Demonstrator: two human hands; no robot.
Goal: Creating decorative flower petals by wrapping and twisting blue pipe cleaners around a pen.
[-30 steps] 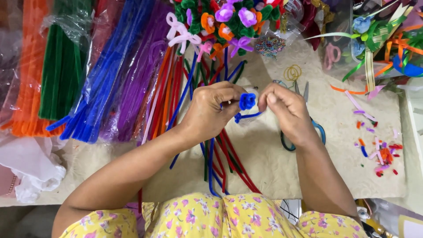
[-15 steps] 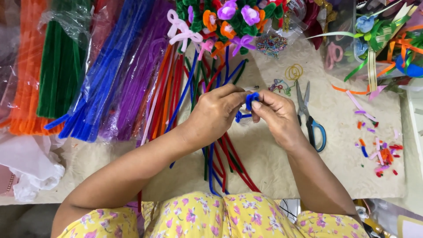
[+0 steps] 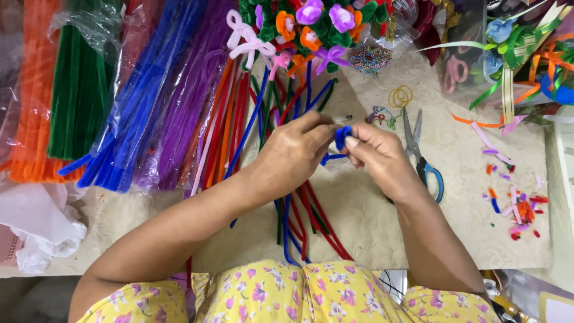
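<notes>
My left hand [image 3: 296, 152] and my right hand [image 3: 375, 154] meet above the middle of the beige mat [image 3: 365, 221]. Both pinch a blue pipe cleaner [image 3: 341, 139] that is curled into a small loop between my fingertips; its tail sticks out below toward the left. A thin needle-like piece juts from my left fingers toward the right. Under my hands lie loose red, blue and green pipe cleaners [image 3: 302, 221] pointing toward me.
Bagged bundles of orange [image 3: 33, 96], green [image 3: 78, 90], blue [image 3: 134, 107] and purple [image 3: 188, 101] pipe cleaners lie at the left. A bouquet of pipe-cleaner flowers [image 3: 317, 24] sits at the top. Blue-handled scissors [image 3: 421, 158] lie right of my hand, with coloured offcuts [image 3: 517, 203] beyond.
My hands have drawn closer together and shifted slightly left. The blue loop has been wound tighter and is now more covered by my fingers.
</notes>
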